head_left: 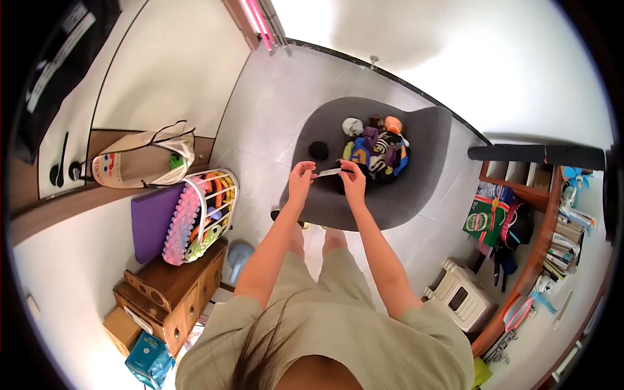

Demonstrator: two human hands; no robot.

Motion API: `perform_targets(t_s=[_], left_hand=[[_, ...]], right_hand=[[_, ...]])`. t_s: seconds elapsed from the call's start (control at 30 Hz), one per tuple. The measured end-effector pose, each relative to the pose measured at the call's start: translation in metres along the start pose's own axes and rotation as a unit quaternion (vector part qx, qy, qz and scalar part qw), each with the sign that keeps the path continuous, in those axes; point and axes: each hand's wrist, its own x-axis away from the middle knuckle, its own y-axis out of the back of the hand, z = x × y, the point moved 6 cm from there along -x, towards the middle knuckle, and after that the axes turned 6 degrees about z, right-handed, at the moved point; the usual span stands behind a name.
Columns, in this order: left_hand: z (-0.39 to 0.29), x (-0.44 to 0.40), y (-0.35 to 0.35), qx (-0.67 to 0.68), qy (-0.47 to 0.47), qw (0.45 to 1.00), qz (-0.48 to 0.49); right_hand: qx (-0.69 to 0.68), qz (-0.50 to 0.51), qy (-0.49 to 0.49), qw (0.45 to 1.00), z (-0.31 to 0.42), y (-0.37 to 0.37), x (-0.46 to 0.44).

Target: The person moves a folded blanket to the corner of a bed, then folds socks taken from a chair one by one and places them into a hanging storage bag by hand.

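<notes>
My left hand (303, 177) and my right hand (352, 177) are both closed, each pinching one end of a narrow whitish strip (329, 172). It is stretched level between them over the front of a grey padded chair (406, 203); I cannot make out its kind. Something dark lies below it, partly hidden by my right hand. Just beyond my left hand, a black rolled bundle (318, 151) rests alone on the seat. A heap of colourful socks (379, 148), several apparently balled up, lies farther back and to the right.
At left, a white basket (235, 195) of toys stands on a wooden cabinet (170, 286), beside a purple panel (153, 224). A beige folding stool (460, 296) and wooden shelves (552, 224) are at right. Grey floor tiles (266, 117) surround the chair.
</notes>
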Motion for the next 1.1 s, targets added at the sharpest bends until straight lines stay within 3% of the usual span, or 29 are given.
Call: perform_targets(t_s=[0.27, 0.5, 0.57, 0.63, 0.77, 1.0, 1.1], left_hand=[[0.040, -0.036, -0.100, -0.062, 0.024, 0.994, 0.087], [0.061, -0.057, -0.169, -0.111, 0.048, 0.984, 0.134], [0.067, -0.070, -0.184, -0.112, 0.005, 0.983, 0.148], [0.067, -0.079, -0.196, -0.115, -0.018, 0.982, 0.145], [0.077, -0.096, -0.208, -0.090, 0.064, 0.986, 0.121], [0.094, -0.113, -0.211, -0.098, 0.051, 0.980, 0.163], [0.090, -0.099, -0.214, -0.051, 0.184, 0.969, 0.156]], right_hand=[[0.021, -0.083, -0.037, 0.996, -0.033, 0.102, -0.013], [0.109, -0.113, -0.057, 0.986, -0.042, 0.140, -0.033], [0.192, -0.080, -0.047, 0.977, -0.049, 0.144, -0.042], [0.175, -0.058, -0.093, 0.978, -0.041, 0.144, -0.048], [0.226, -0.038, -0.119, 0.966, -0.042, 0.148, -0.060], [0.221, -0.021, -0.133, 0.966, -0.067, 0.149, -0.068], [0.245, -0.082, -0.061, 0.964, -0.062, 0.154, -0.065]])
